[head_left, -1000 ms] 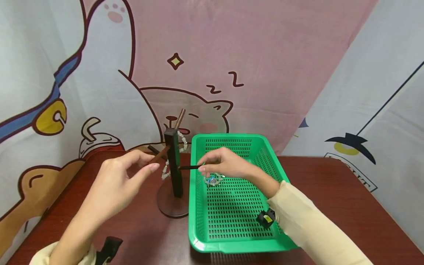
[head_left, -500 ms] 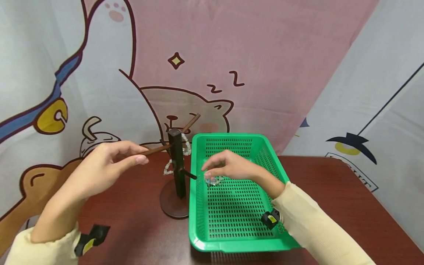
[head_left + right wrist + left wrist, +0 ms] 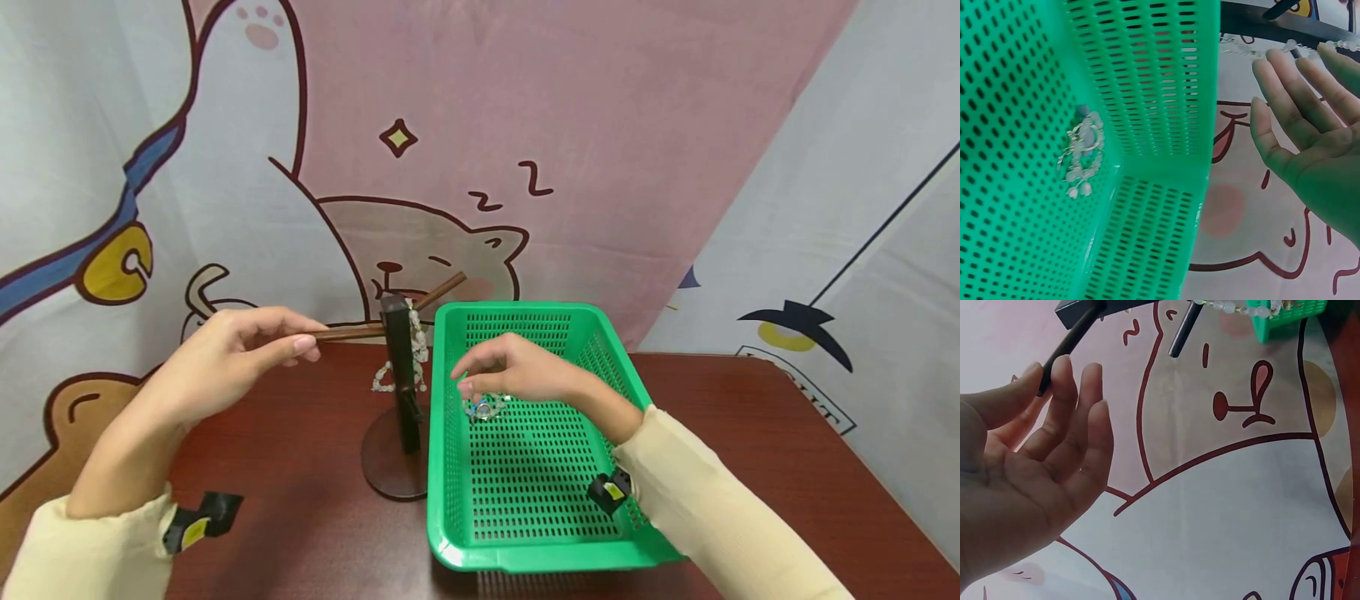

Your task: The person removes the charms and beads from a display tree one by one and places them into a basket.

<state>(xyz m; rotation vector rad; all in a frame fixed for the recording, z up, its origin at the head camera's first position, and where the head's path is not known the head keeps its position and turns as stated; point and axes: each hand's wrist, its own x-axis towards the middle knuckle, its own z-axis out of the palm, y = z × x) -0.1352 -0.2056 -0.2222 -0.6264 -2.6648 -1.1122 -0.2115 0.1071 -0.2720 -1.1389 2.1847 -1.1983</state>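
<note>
A dark wooden jewelry stand (image 3: 402, 367) with a round base (image 3: 393, 467) and several pegs stands left of the green basket (image 3: 540, 560). Beaded bracelets (image 3: 420, 346) hang on it. My left hand (image 3: 236, 354) pinches the end of a brown peg (image 3: 352, 332) between thumb and forefinger; the left wrist view shows the other fingers loosely bent. Above the basket's left part hovers my right hand (image 3: 525, 367), its fingers relaxed and holding nothing. Below that hand, a beaded bracelet with a round, watch-like face (image 3: 483, 409) lies in the basket, seen blurred in the right wrist view (image 3: 1085, 147).
Reddish-brown table (image 3: 300, 500) carries the stand and the basket. Behind it hangs a cloth (image 3: 600, 167) printed with cartoon animals. One more brown peg (image 3: 442, 289) juts right from the stand's top, toward the basket's far left corner.
My right hand has let go of the lower dark peg it was pinching. The stand has turned, its upper peg swinging right, while my left hand moved left, still pinching its peg.
</note>
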